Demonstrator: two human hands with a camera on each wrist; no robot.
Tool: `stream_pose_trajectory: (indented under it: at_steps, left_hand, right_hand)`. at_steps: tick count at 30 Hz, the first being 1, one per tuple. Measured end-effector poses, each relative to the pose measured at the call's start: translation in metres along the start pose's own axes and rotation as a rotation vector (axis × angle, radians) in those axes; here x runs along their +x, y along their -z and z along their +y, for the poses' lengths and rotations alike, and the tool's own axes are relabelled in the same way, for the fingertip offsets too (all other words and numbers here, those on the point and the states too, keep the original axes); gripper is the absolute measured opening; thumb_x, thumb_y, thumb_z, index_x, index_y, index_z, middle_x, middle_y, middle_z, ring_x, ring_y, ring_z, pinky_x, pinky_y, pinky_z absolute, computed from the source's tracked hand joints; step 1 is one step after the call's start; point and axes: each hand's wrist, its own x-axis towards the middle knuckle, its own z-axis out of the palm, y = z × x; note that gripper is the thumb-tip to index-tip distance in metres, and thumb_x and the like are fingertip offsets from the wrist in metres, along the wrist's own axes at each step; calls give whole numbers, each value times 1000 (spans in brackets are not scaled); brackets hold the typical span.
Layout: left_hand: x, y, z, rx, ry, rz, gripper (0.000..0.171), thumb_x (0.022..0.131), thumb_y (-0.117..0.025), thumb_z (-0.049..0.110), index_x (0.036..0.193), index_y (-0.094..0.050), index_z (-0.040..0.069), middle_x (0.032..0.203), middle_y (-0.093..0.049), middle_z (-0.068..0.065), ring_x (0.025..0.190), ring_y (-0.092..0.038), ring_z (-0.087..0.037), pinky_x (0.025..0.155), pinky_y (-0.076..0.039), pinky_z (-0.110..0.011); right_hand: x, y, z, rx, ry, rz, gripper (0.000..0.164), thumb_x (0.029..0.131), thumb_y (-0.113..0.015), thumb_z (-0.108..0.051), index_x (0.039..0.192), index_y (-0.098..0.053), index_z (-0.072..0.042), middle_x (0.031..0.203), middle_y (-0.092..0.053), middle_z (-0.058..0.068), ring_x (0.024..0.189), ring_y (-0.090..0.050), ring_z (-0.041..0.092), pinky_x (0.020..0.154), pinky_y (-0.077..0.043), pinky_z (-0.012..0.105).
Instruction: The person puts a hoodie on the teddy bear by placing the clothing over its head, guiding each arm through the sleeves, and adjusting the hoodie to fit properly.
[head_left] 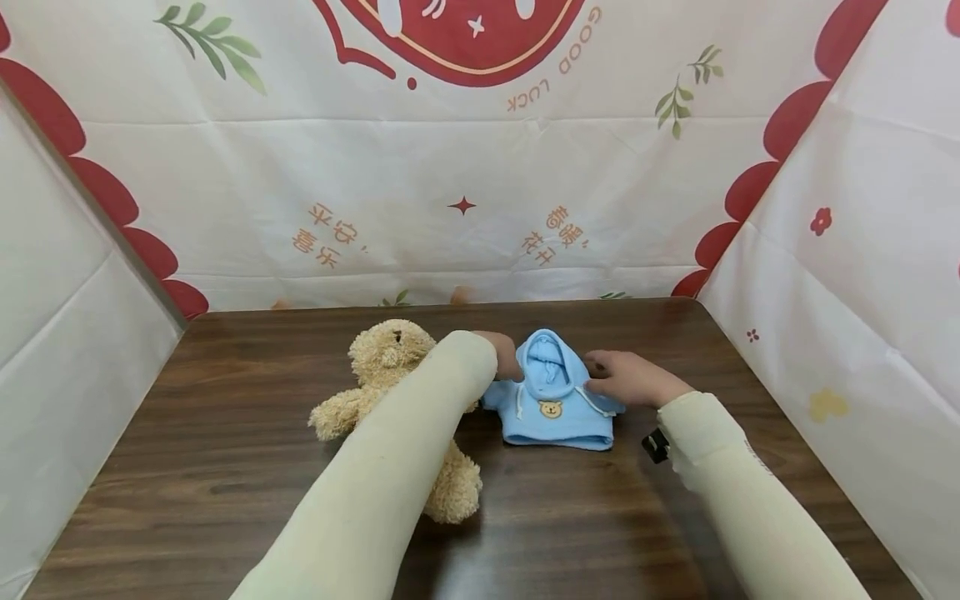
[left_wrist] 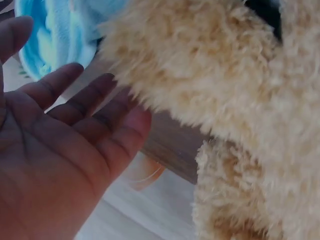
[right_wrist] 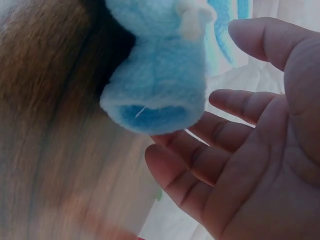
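A small light-blue doll hoodie (head_left: 558,425) with a bear patch and white drawstrings lies on the table, its hood toward the back. My left hand (head_left: 501,354) is at the hood's left edge, fingers extended in the left wrist view and nothing held. On the other side, my right hand (head_left: 633,377) is beside the hood and right sleeve; the right wrist view has its loosely bent fingers around the sleeve cuff (right_wrist: 155,117) without a grip. Left of the hoodie lies a tan plush teddy bear (head_left: 386,354), partly hidden behind my left forearm.
The dark wooden table (head_left: 225,450) ends at a white printed cloth (head_left: 420,167) hanging behind it. Similar cloth walls (head_left: 840,275) stand at both sides. A small black device (head_left: 656,446) sits at my right wrist.
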Motion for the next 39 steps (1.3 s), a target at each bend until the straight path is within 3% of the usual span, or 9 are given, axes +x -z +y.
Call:
stream_pose_trajectory:
  at_steps: [4, 8, 17, 21, 27, 30, 34, 36, 39]
  left_hand:
    - [2, -6, 3, -7, 20, -20, 26, 99, -54, 35, 106, -72, 18, 106, -63, 1, 87, -54, -17, 76, -44, -32]
    - [-8, -7, 11, 29, 30, -45, 28, 100, -50, 32, 108, -71, 16, 116, -61, -1, 91, -53, -17, 80, -45, -32]
    - [-12, -11, 22, 98, 0, -91, 30, 104, -41, 22, 109, -69, 13, 120, -56, -5, 84, -50, -18, 70, -41, -30]
    - [-12, -11, 24, 120, -15, -89, 29, 105, -41, 21, 115, -68, 13, 124, -56, -5, 87, -49, -18, 71, -40, -30]
    - [-11, -9, 30, 87, 71, -114, 23, 102, -51, 24, 111, -71, 15, 115, -59, -2, 87, -52, -17, 74, -46, -29]
    - [1, -17, 30, 98, 69, -87, 18, 100, -55, 23, 106, -71, 16, 109, -60, 0, 87, -52, -16, 76, -46, -31]
    - [28, -26, 26, 80, -15, -5, 17, 100, -55, 20, 103, -70, 15, 104, -62, 0, 85, -53, -16, 73, -46, -30]
    - [36, -23, 23, 67, -59, 40, 17, 100, -54, 17, 104, -70, 13, 103, -64, -1, 85, -54, -16, 73, -46, -29]
    - [32, -11, 15, 60, -105, 100, 19, 99, -53, 13, 108, -69, 11, 107, -65, -3, 88, -55, -16, 77, -46, -29]
  right_hand:
    - [-1, 0, 2, 10, -12, -22, 60, 96, -63, -28, 143, -45, 4, 124, -61, 22, 103, -62, 31, 89, -52, 51]
    - [-1, -2, 3, 22, -26, -38, 51, 95, -64, -28, 136, -54, 1, 121, -62, 19, 100, -60, 28, 89, -52, 51]
    - [4, -7, 1, -4, -47, -80, 49, 95, -65, -27, 132, -56, 5, 119, -62, 17, 95, -57, 26, 87, -51, 47]
    - [5, -6, 3, 0, -45, -72, 34, 96, -64, -23, 121, -62, 0, 104, -64, 11, 87, -58, 23, 78, -52, 40]
    - [5, -3, 1, 29, -17, -57, 18, 96, -65, -19, 107, -62, -6, 89, -59, 6, 80, -56, 21, 70, -49, 35]
    - [5, -4, 2, 37, -14, -49, 15, 96, -65, -19, 105, -62, -7, 89, -59, 6, 81, -56, 22, 71, -49, 35]
    - [5, -5, 7, 35, 4, -16, 11, 96, -63, -16, 102, -59, -7, 87, -58, 6, 79, -55, 22, 69, -48, 35]
    - [4, -5, 10, 47, 11, 26, 10, 97, -62, -15, 101, -58, -7, 86, -57, 7, 78, -55, 22, 68, -48, 35]
    - [4, -2, 16, 76, 20, 109, 11, 98, -61, -15, 105, -57, -7, 88, -57, 7, 80, -55, 23, 70, -47, 35]
